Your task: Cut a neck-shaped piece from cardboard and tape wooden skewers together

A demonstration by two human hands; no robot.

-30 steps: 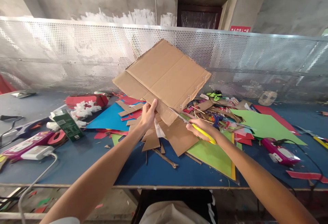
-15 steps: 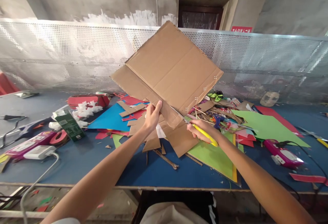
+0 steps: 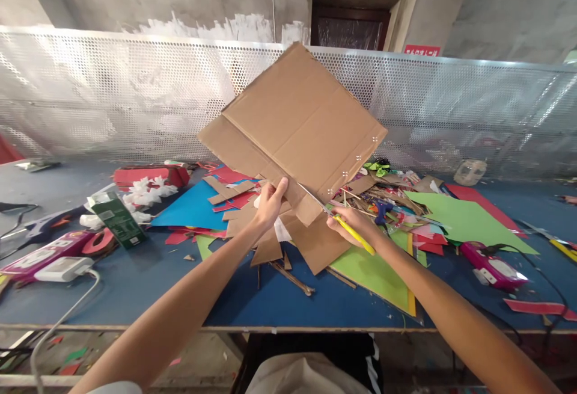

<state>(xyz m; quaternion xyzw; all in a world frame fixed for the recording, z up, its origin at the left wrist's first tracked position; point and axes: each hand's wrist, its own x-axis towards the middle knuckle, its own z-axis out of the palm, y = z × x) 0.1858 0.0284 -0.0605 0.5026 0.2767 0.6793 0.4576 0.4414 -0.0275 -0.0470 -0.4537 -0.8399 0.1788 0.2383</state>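
My left hand pinches the lower left edge of a large brown cardboard sheet, thumb on the near face. The sheet is held up, tilted with one corner at the top, above the littered table. A crease sets off a narrow flap along its lower left side. My right hand is closed around yellow-handled scissors. Their blades lie at the lower part of the sheet, along the line between flap and main panel, a little right of my left thumb. Part of the handles is hidden by my fingers.
Cardboard scraps and green paper lie beneath the sheet. Blue paper, a green box and a power strip are at left. Another power strip and other scissors are at right. A perforated metal screen stands behind.
The scissors' handles have drawn slightly closer together, and the cardboard's right corner has shifted a little left. Both hands keep their grips. The whole view has moved slightly.
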